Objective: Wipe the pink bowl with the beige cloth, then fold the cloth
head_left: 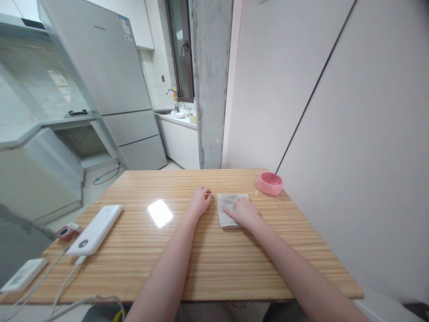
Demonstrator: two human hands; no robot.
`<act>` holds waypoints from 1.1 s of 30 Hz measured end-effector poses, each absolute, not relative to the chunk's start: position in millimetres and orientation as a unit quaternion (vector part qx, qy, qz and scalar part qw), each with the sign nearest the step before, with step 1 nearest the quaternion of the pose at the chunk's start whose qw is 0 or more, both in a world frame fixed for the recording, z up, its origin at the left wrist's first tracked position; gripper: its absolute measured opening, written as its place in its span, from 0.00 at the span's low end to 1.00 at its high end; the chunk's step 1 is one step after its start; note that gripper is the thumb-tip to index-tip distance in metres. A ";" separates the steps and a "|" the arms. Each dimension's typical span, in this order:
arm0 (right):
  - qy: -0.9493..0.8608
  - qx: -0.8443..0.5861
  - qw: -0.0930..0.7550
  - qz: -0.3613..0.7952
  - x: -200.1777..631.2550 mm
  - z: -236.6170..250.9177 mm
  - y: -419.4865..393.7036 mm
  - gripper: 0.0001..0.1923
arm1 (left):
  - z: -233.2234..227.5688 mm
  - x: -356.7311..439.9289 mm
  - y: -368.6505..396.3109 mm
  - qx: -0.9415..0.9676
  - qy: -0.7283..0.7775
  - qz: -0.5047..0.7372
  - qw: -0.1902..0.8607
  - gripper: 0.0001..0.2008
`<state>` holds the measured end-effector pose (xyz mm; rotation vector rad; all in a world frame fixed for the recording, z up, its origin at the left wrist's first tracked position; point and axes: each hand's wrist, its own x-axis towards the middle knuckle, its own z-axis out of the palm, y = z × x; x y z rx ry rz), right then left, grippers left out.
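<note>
My right hand (246, 212) rests on a folded light grey cloth (222, 216) that lies flat on the wood-grain table. Its thumb points left, apart from the fingers, and the hand covers the cloth's right part. Just left of the cloth, my left hand (200, 200) sits on the tabletop with its fingers loosely curled in. Nothing shows inside it, and it does not touch the cloth. A pink faceted bowl (270, 184) stands beyond the right hand, at the table's far right edge.
On the table's left are a white power bank (97, 230) with a cable plugged in, a small white box-like device (24, 274) and a reddish-brown object (67, 232). A wall (321, 134) runs along the right side. A concrete column (212, 89) rises behind the table.
</note>
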<state>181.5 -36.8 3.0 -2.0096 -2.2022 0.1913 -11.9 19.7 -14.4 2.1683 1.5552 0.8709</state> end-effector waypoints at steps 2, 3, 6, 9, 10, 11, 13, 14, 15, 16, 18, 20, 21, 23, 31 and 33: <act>-0.715 -0.692 0.080 0.060 215.9 -0.7 -43.7 0.29 | -14.1 -9.6 18.8 0.775 0.532 0.293 0.176 0.06; -0.703 -0.703 0.081 0.063 236.2 -2.4 -46.4 0.27 | -13.7 -8.6 18.5 0.776 0.530 0.289 0.180 0.06; -0.664 -0.739 0.072 0.086 301.5 -6.9 -51.7 0.23 | -12.3 -5.8 18.3 0.769 0.538 0.292 0.184 0.08; -0.622 -0.775 0.061 0.092 353.1 -11.2 -52.4 0.22 | -11.9 -3.1 18.4 0.762 0.546 0.292 0.190 0.12; -0.622 -0.774 0.064 0.093 363.6 -12.2 -51.8 0.21 | -12.0 -2.3 18.4 0.760 0.549 0.288 0.194 0.13; -0.625 -0.771 0.066 0.098 370.2 -12.4 -51.1 0.19 | -12.2 -1.7 18.4 0.759 0.551 0.285 0.199 0.13; -0.630 -0.765 0.061 0.120 371.7 -9.0 -49.3 0.16 | -12.8 -1.2 18.3 0.758 0.554 0.279 0.203 0.12; -0.629 -0.764 0.055 0.131 367.0 -5.0 -48.5 0.15 | -13.1 -1.1 18.2 0.758 0.554 0.279 0.204 0.12; -0.626 -0.766 0.050 0.136 359.0 0.5 -47.7 0.13 | -13.6 -1.2 18.1 0.758 0.552 0.280 0.204 0.11; -0.622 -0.769 0.050 0.135 348.1 7.5 -46.7 0.11 | -14.2 -1.3 18.1 0.759 0.549 0.283 0.206 0.10; -0.638 -0.760 0.099 0.078 318.3 23.2 -43.8 0.06 | -15.6 -1.6 18.0 0.764 0.537 0.289 0.210 0.09; -0.671 -0.715 0.187 0.062 280.2 36.5 -37.8 0.04 | -16.8 -1.6 17.6 0.773 0.529 0.283 0.205 0.09; -0.692 -0.690 0.201 0.076 259.4 40.4 -33.4 0.05 | -17.1 -1.4 17.3 0.780 0.528 0.273 0.198 0.09; -0.715 -0.657 0.213 0.112 217.2 40.6 -21.9 0.09 | -16.8 -0.4 16.3 0.793 0.527 0.243 0.184 0.11; -0.705 -0.571 0.334 0.256 127.2 -17.3 9.0 0.19 | -12.3 9.2 10.9 0.807 0.535 0.183 0.168 0.09; -0.714 -0.553 0.342 0.260 128.1 -24.4 8.6 0.17 | -12.6 11.2 9.4 0.806 0.543 0.178 0.158 0.11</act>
